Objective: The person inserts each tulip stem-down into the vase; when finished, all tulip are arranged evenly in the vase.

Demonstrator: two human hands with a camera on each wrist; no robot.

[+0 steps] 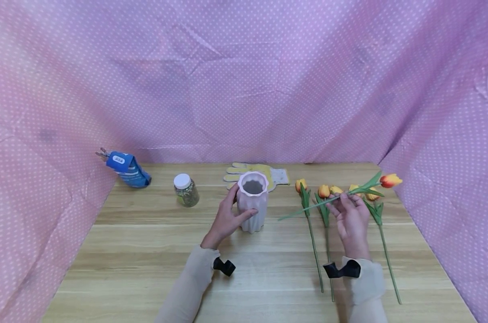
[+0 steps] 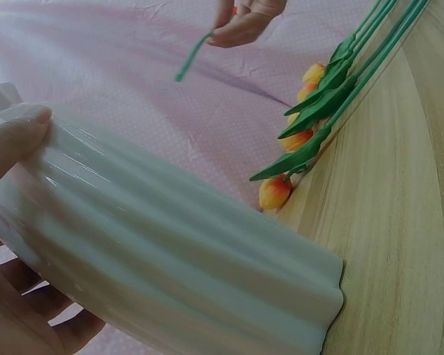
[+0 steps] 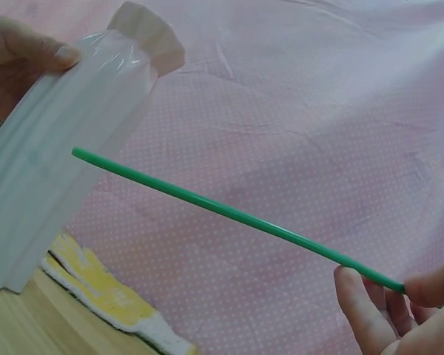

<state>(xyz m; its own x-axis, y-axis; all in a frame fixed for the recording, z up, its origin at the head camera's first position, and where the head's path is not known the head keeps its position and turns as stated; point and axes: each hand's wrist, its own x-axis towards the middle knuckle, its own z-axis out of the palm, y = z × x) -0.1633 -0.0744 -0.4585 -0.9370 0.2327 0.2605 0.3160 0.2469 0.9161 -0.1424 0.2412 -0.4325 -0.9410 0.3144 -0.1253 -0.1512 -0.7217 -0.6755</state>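
Left hand (image 1: 226, 218) wraps the ribbed vase (image 1: 252, 201) standing mid-table, right hand (image 1: 350, 220) pinches a raised tulip (image 1: 390, 180) mid-stem, so the long free stem end could clip the rim and tip it.

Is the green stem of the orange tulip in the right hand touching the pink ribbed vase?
Apart. The head view shows the stem tip ending short of the vase, with bare table between them.

Pink vase (image 1: 252, 202), orange tulip (image 1: 390, 180), polka-dotted pink cloth (image 1: 244, 80).
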